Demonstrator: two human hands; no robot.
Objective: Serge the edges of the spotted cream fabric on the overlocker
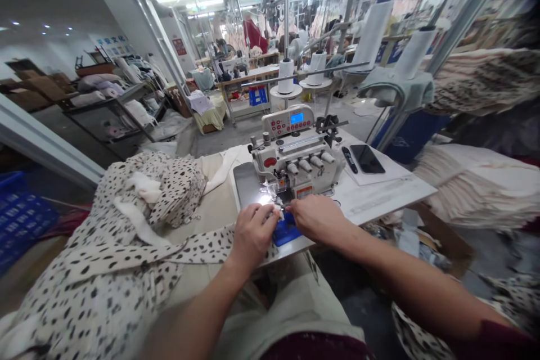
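An overlock sewing machine (pixel 295 160) with a lit blue display stands on the white table. My left hand (pixel 253 232) presses and grips the end of a cream fabric strip with black spots (pixel 206 246), close to the bright lamp at the needle. From there the strip runs left to a large heap of spotted fabric (pixel 113 270). Fingers pinched together, my right hand (pixel 318 216) is just right of the needle area, by the fabric's edge; what it holds is too small to make out. A blue piece (pixel 287 230) lies below both hands at the table's front edge.
A black phone (pixel 367 158) and a dark marker (pixel 349 160) lie on paper at the table's right. White thread cones (pixel 286 76) stand behind the machine. Stacked fabric pieces (pixel 481 180) are at the right, a blue basket (pixel 23 216) at the far left.
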